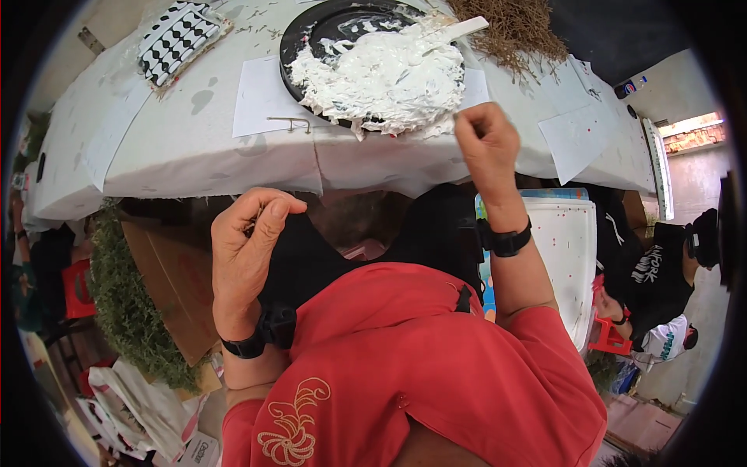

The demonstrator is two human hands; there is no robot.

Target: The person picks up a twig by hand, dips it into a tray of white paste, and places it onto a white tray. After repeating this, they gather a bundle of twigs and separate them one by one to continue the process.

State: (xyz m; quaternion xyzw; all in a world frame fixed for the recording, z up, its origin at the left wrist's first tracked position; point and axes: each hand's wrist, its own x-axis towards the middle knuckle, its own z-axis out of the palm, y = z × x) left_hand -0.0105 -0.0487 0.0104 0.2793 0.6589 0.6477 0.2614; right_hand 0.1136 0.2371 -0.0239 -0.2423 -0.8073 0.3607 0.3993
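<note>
My left hand (245, 241), below the table's front edge, is curled closed around small brown bits that look like twigs, mostly hidden by its fingers. My right hand (486, 152) is closed beside the lower right of a round black plate (299, 27); whatever is in its fingers, if anything, I cannot make out. The plate carries a thick, uneven white paste (389, 86), with a white flat tool (463, 29) lying in it at the upper right. A small bent metal piece (288, 123) lies on white paper (253, 105) left of the plate.
The cloth-covered table (194, 152) holds a patterned packet (175, 43) and dry brown twigs (513, 31). Below are greenery (132, 311), a cardboard box (163, 288) and a white tray (560, 265). Another person (661, 272) is at the right; another (47, 272) at the left.
</note>
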